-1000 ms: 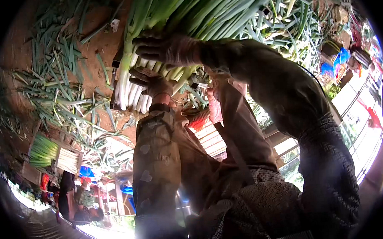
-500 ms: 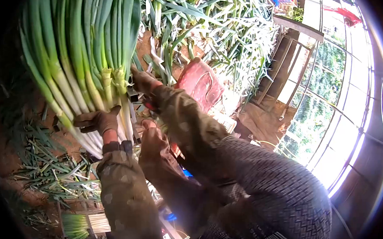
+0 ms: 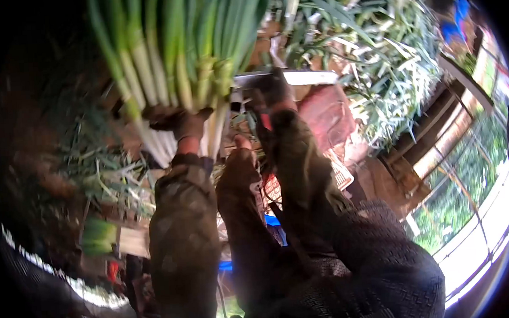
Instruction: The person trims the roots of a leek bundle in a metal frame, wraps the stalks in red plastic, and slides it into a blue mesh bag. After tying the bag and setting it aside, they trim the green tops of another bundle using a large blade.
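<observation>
The left hand (image 3: 185,123) lay across the pale stalks of a bunch of green onions (image 3: 171,59), its fingers and thumb spread apart, though blur hid whether they gripped. The bunch was in front of the person, leaves pointing away and white ends nearer. Just to its right, the right hand (image 3: 272,93) was beside a long pale bar (image 3: 310,77) above something red (image 3: 328,116), too blurred to tell how far open it was or whether it held the bar.
</observation>
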Available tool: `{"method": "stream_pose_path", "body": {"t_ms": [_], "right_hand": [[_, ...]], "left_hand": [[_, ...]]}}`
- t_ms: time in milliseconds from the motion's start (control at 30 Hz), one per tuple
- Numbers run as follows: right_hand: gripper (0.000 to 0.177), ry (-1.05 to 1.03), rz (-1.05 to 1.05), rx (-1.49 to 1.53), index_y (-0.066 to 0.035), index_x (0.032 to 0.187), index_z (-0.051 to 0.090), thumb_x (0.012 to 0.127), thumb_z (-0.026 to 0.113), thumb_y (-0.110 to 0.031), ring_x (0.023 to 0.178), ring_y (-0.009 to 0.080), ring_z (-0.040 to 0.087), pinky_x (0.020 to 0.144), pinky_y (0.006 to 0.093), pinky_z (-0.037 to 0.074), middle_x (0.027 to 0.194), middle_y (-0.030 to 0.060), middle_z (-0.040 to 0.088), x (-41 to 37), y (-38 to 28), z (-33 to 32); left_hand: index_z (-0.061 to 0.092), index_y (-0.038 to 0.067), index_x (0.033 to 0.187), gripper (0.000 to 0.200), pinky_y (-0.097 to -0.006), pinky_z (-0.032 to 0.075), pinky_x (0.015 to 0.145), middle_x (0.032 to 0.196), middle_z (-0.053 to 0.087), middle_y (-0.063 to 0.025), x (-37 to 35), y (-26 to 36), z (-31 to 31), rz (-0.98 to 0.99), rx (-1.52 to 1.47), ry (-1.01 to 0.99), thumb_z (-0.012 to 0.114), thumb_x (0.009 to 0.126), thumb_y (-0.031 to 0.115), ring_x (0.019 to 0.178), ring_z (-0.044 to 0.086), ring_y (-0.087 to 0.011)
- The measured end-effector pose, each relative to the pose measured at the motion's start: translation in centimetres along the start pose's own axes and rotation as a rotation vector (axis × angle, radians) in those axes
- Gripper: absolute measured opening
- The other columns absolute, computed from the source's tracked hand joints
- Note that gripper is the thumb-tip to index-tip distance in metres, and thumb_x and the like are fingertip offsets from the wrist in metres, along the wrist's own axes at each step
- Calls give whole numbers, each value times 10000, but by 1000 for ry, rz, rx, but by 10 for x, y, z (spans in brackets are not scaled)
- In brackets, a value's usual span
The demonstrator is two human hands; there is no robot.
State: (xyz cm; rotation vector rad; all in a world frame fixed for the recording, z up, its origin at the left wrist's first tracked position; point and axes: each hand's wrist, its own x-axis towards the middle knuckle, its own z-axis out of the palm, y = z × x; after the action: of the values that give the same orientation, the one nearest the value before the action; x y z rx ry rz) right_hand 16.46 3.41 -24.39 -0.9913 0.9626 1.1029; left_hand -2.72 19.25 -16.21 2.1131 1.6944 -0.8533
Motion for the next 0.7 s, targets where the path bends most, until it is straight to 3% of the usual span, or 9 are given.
{"method": "stream_pose_path", "body": {"t_ms": [100,133,167,233,267,367,500,567,700], "right_hand": [[173,27,-179,301,-45,945,643,879,725,-182,685,152,595,735,291,516,806,52,676,-105,-13,59],[202,-40,-232,213,-36,1017,623,908,686,-195,800,171,590,808,315,496,896,64,663,-109,-14,39],[239,-116,-325,40,-28,1088,603,937,647,-208,915,190,585,881,340,476,986,76,650,-113,-10,21],[325,-226,-583,-336,-11,1232,564,995,569,-233,1145,229,575,1027,389,437,1166,101,625,-147,-11,2],[435,-236,-458,-218,17,1341,489,1010,543,-261,1264,253,513,1102,402,404,1344,146,543,-200,-22,20],[527,-174,-806,-1002,18,1348,480,927,630,-262,1281,282,499,1075,404,403,1318,147,549,-287,-47,79],[516,-588,-1138,-1745,-16,1205,576,756,767,-183,1248,335,540,1055,458,423,1174,134,633,-313,-53,152],[558,-934,-1476,-1737,-21,1051,627,653,863,-333,1183,398,565,1009,495,438,1072,147,647,-273,-23,198],[676,-1190,-1629,-1642,15,1039,616,628,857,-465,1174,436,551,990,531,438,1103,183,632,-198,75,295]], "left_hand": [[-83,-195,1402,1488,-626,3,1137,1477,-112,-449,-4,3,-16,-121,-235,-42,865,577,602,1390,-119,-561],[-198,-193,1402,1586,-643,-54,1136,1490,-216,-432,-4,5,-20,-149,-321,-51,881,550,599,1383,-224,-587],[-265,-75,1438,1642,-566,57,1201,1538,-214,-358,-6,12,-23,-215,-319,-10,959,492,473,1418,-158,-575],[-253,-61,1452,1644,-546,66,1207,1552,-177,-352,-5,13,-25,-203,-264,22,935,490,543,1450,-129,-523],[-243,-51,1463,1640,-546,66,1208,1558,-160,-349,-5,11,-21,-183,-253,69,926,491,563,1458,-122,-507],[-223,-91,1450,1482,-577,74,1166,1586,-168,-277,-12,14,-46,-225,-401,-116,869,623,473,1457,-148,-487],[-165,-36,1487,1277,-662,116,1104,1602,-135,-245,-11,10,-52,-227,-471,-133,762,737,423,1465,-117,-484],[-136,-8,1506,1176,-704,137,1072,1609,-118,-230,-11,10,-52,-232,-509,-150,708,795,398,1469,-102,-482],[-78,48,1543,976,-789,179,1010,1625,-85,-198,-14,10,-47,-263,-572,-143,601,909,348,1477,-72,-479]]}}
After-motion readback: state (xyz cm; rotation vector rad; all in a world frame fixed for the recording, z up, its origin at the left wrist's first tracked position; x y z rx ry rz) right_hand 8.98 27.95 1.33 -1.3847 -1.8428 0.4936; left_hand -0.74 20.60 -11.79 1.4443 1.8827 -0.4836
